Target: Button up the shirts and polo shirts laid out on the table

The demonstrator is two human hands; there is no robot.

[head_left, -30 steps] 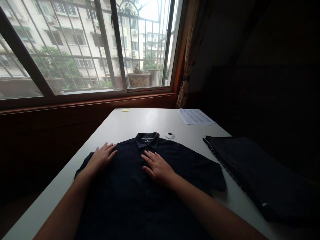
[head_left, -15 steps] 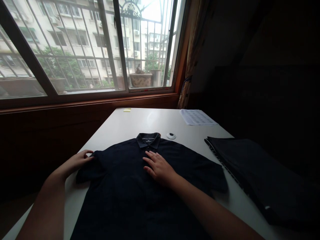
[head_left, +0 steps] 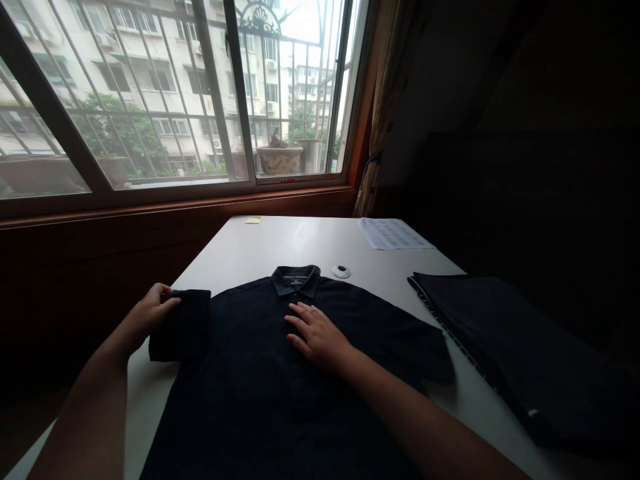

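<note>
A dark navy polo shirt (head_left: 260, 387) lies face up on the white table (head_left: 280, 243), collar (head_left: 295, 280) pointing toward the window. My left hand (head_left: 150, 313) is closed on the shirt's left sleeve (head_left: 183, 327), which is lifted and turned inward at the table's left edge. Flat on the shirt's chest, just below the collar, rests my right hand (head_left: 317, 337) with its fingers stretched out.
A folded dark garment (head_left: 505, 347) lies to the right of the shirt. A small white round object (head_left: 341, 271) sits beyond the collar, a printed sheet (head_left: 393, 233) at the far right, a yellow sticky note (head_left: 253, 219) at the far edge. A barred window (head_left: 175, 100) lies behind.
My left hand slid from the shirt's left shoulder out to the sleeve, took hold of it and raised it inward. My right hand stayed flat on the chest.
</note>
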